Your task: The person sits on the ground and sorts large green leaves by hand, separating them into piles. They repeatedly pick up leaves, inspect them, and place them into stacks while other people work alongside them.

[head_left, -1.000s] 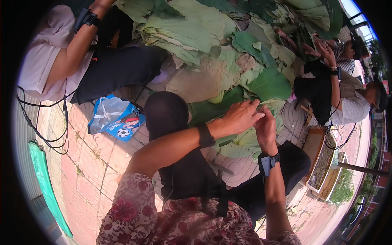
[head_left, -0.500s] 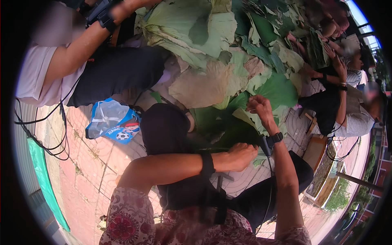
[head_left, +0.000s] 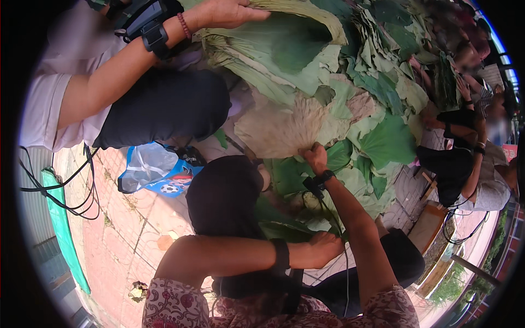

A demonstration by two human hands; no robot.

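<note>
My right hand [head_left: 316, 159] reaches forward into a heap of large lotus leaves. Its fingers are closed at the lower edge of a pale brown, dried lotus leaf [head_left: 281, 126] with radiating veins. Nearer to me, my left hand [head_left: 324, 250] is closed in a fist, knuckles up. A dark green lotus leaf [head_left: 281, 225] lies against the far side of that fist; what the fingers hold is hidden. Between and beyond my hands are green leaves, among them a bright green lotus leaf [head_left: 388, 143] on the right. A cable runs down from my right wrist device.
At the left, a person's hand [head_left: 232, 13] touches a big pale green leaf [head_left: 273, 52]. A blue and clear plastic bag [head_left: 158, 169] sits on the paving by my knee. Other people [head_left: 476, 175] sit at the right, near a wooden board [head_left: 429, 224]. Cables hang at the left.
My right hand has moved forward and left, from above the green leaves to the brown leaf's edge. My left fist has come lower. The neighbour's hand has moved over the pale leaf.
</note>
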